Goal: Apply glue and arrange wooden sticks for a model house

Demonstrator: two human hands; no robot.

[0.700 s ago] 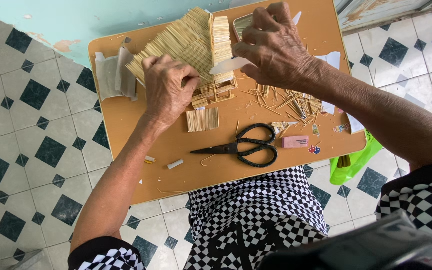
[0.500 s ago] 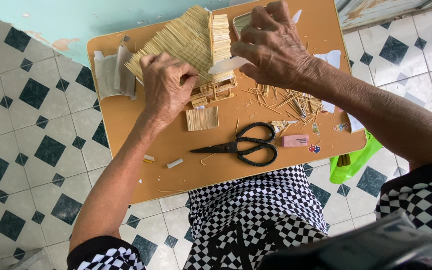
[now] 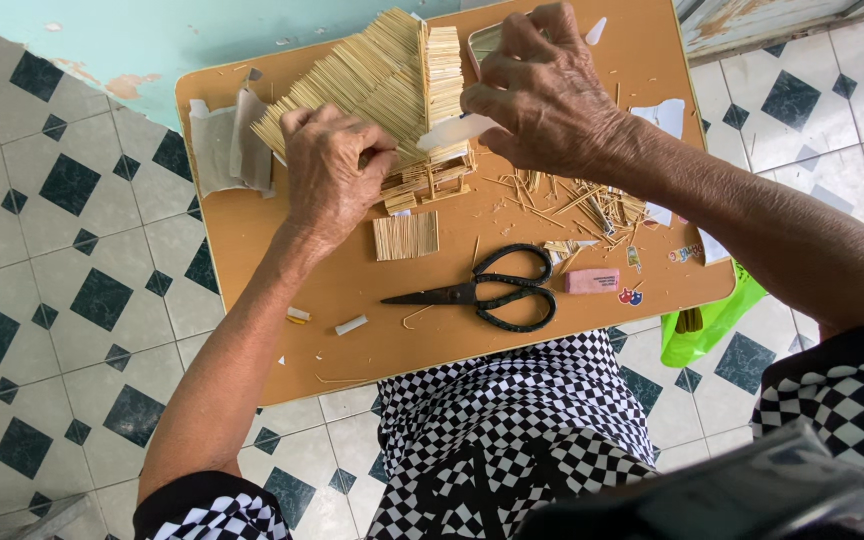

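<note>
At upper centre of the frame, on the orange surface [image 3: 272, 330], sits a little stick house [image 3: 392, 90]: light, brittle, likely crushed by squeezing. The left hand [image 3: 330, 170] steadies its roof slope; the right hand [image 3: 542, 95] pinches a white strip [image 3: 452, 130] at the ridge. It seems best held by the walls

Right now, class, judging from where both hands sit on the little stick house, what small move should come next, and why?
Probably press the white strip down onto the stick house: the right hand holds it at the roof edge while the left hand steadies the roof.
</note>
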